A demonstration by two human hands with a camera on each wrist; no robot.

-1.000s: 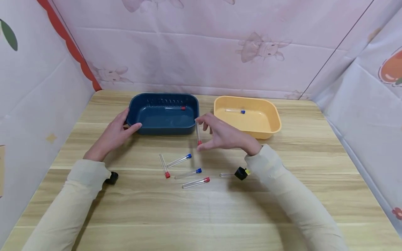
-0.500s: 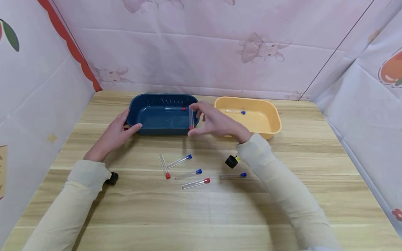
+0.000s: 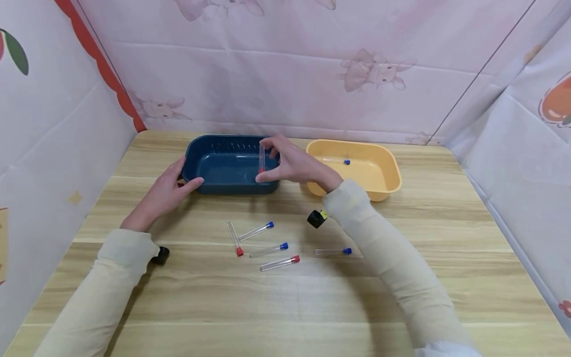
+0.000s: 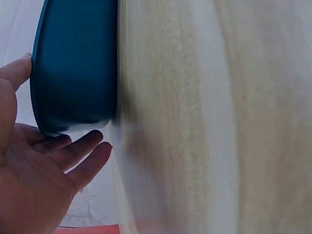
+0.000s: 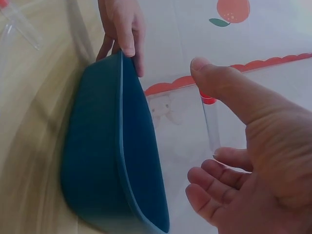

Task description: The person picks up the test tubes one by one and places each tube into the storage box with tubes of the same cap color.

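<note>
In the head view my right hand point(image 3: 292, 161) pinches a clear test tube point(image 3: 261, 156) over the right part of a dark blue basin point(image 3: 227, 189). The right wrist view shows the thumb at its red cap point(image 5: 208, 99) and a finger at the other end. My left hand point(image 3: 165, 193) rests at the basin's left front corner, thumb at the rim, fingers loosely extended along the outside. Another tube point(image 3: 245, 157) lies inside, its cap hidden behind the held tube. On the table are red-capped tubes point(image 3: 235, 239) and blue-capped tubes point(image 3: 256, 231).
To the right of the blue basin stands a yellow basin point(image 3: 379, 195), with a blue-capped tube point(image 3: 336, 161) lying in it. One more blue-capped tube point(image 3: 332, 252) lies on the table near the right forearm. A printed cloth wall point(image 3: 285, 94) borders the table's back edge.
My right hand has carried the red-capped test tube leftward and away from me, from the gap between the basins to over the blue one. My left hand has stayed at the corner.
</note>
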